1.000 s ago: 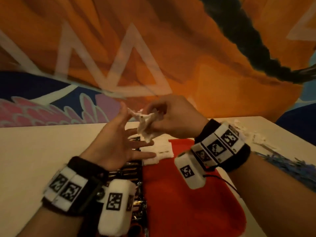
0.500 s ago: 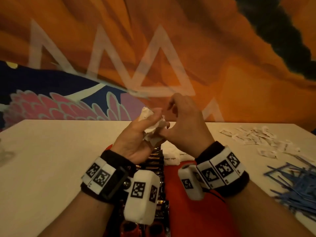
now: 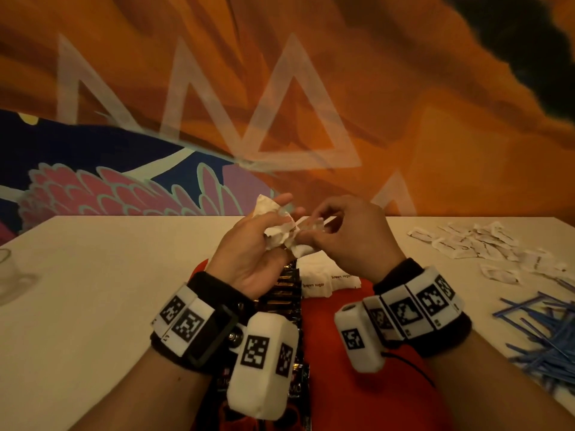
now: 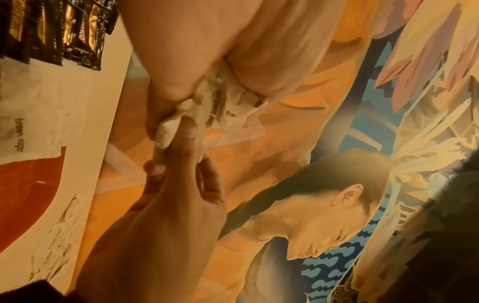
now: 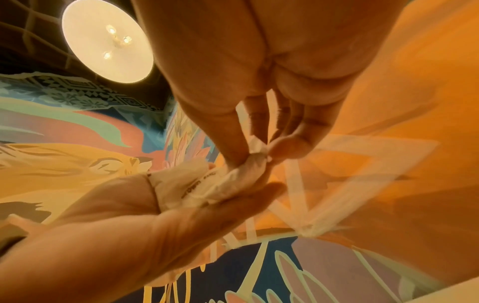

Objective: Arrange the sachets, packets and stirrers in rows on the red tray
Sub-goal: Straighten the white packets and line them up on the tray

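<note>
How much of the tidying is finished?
Partly done. A row of dark packets and some brown sugar sachets lie on the red tray. The left hand and right hand hold more sachets. White sachets and blue stirrers wait outside.

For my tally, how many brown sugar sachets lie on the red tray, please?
2: left sachet and right sachet, side by side at the tray's far end; more may be hidden.
</note>
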A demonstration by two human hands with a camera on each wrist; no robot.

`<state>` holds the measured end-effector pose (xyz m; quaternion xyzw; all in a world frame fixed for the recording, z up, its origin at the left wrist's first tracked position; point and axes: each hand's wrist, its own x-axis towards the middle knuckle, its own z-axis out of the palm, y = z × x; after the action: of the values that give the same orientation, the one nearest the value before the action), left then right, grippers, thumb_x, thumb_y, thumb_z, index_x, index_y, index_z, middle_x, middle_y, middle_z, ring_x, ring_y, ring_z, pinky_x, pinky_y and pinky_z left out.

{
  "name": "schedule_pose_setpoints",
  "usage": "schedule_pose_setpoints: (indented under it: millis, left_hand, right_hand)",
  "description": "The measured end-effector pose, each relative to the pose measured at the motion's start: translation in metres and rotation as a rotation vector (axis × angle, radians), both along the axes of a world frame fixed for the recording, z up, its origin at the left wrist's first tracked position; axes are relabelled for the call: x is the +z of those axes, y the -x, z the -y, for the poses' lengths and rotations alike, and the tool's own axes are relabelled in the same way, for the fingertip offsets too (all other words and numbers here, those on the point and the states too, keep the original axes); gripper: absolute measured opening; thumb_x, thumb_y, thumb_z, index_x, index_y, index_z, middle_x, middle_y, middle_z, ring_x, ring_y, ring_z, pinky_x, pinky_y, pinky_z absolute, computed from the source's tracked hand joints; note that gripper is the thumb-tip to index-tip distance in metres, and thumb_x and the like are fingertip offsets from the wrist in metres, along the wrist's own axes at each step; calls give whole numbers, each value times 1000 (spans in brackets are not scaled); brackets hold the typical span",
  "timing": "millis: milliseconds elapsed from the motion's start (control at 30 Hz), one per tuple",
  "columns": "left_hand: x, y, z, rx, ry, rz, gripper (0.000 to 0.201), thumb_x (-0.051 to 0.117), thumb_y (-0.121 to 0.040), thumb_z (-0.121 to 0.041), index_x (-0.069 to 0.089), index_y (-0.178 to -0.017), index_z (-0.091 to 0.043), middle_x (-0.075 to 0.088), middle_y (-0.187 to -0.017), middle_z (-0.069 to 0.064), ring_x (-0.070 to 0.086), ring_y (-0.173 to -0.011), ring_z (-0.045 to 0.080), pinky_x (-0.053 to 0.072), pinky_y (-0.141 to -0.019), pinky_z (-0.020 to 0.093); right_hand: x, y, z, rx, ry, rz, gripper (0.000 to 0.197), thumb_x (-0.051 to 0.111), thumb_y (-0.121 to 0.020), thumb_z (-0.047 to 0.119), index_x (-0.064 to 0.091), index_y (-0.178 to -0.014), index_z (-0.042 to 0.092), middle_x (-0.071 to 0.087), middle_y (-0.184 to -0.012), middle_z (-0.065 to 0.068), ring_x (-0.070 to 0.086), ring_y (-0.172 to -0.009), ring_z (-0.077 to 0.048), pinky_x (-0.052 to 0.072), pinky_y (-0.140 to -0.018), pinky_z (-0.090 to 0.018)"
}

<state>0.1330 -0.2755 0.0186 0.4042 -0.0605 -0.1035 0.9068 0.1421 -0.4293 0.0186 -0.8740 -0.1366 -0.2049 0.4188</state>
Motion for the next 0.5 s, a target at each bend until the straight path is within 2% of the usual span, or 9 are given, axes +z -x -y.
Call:
schedule_pose_setpoints:
  millis: [67,133,200,267,333,400,500]
  left_hand:
    - [1,-2,-2,55,-22,8,35,46,-88,11,61,-112,-10,66,-104,14,72,-101,31,59,-83,45]
    - [3,-2,-6,113,-34,12,35,44,-88,14,62,-106,-10,62,-101,10,70,-95,25,58,-74,34]
    - [5,-3,-9,147,-35,-2,35,42,-88,17,62,-100,-9,59,-98,8,64,-82,18,55,-64,27]
    - [6,-3,-13,151,-38,-7,35,40,-87,19,62,-98,-7,57,-96,9,58,-75,16,52,-57,23]
    - [6,-3,-15,143,-61,14,31,45,-89,16,63,-100,-6,60,-92,9,58,-71,14,51,-55,22]
    - [4,-3,-16,150,-138,67,15,61,-89,-1,66,-103,-4,60,-89,7,57,-69,12,51,-56,21]
    - [-2,-3,-13,178,-384,162,44,75,-74,-31,67,-105,-1,58,-90,7,54,-68,11,48,-56,22]
  right_hand:
    - [-1,-2,5,7,-29,-24,22,85,-72,32,63,-68,28,68,-76,8,62,-69,-8,48,-62,-22]
    - [0,-3,9,46,-119,-50,21,83,-76,26,64,-72,20,69,-73,0,64,-68,-17,50,-63,-29]
    - [3,-3,11,103,-244,-73,18,80,-80,18,63,-76,12,70,-73,-8,64,-62,-17,52,-60,-30]
    - [6,-1,11,156,-369,-106,15,78,-81,10,63,-82,7,70,-73,-15,62,-60,-17,53,-57,-28]
    - [8,1,10,192,-455,-128,14,77,-81,7,64,-85,6,69,-73,-15,61,-61,-19,54,-55,-29]
    - [8,1,9,197,-474,-117,12,77,-81,7,65,-86,7,70,-72,-10,62,-60,-17,55,-54,-29]
    - [6,0,8,176,-440,-70,13,79,-79,9,67,-84,10,71,-66,-4,62,-57,-16,54,-55,-29]
